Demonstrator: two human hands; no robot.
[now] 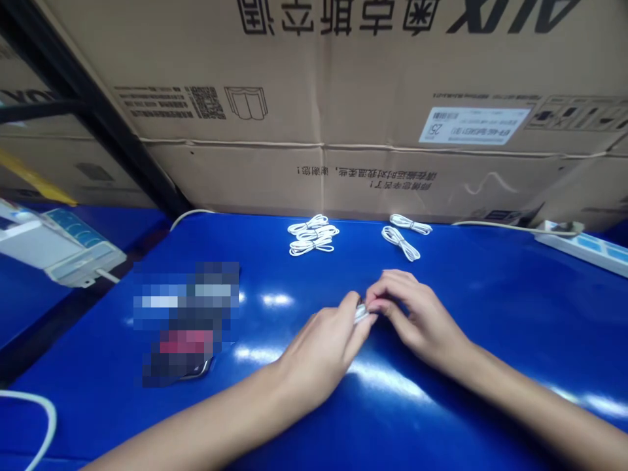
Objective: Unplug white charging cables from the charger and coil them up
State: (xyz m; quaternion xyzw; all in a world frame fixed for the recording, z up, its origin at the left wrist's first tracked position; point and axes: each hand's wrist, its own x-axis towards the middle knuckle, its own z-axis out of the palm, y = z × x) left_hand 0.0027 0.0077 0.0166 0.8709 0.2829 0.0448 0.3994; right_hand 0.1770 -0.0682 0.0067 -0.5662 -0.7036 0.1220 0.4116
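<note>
Between the thumb and fingers of my left hand [318, 343] is a small white cable bundle [361, 314], mostly covered by the fingers. My right hand [419, 314] meets it from the other side, its thumb and fingertips pinched together at the bundle's end. What exactly the right fingertips grip is hidden. Beyond my hands, several tied white cable bundles [312, 247] lie clustered on the blue tabletop [490, 314]. To their right are two more, a nearer cable bundle [401, 243] and a farther cable bundle [411, 224].
A large cardboard box [275, 170] stands along the back edge. At the right is a power strip [589, 248] with its cord; another power strip [81, 245] sits at the left. A pixelated dark object [191, 327] lies left of my hands. A white cable [49, 418] curves at lower left.
</note>
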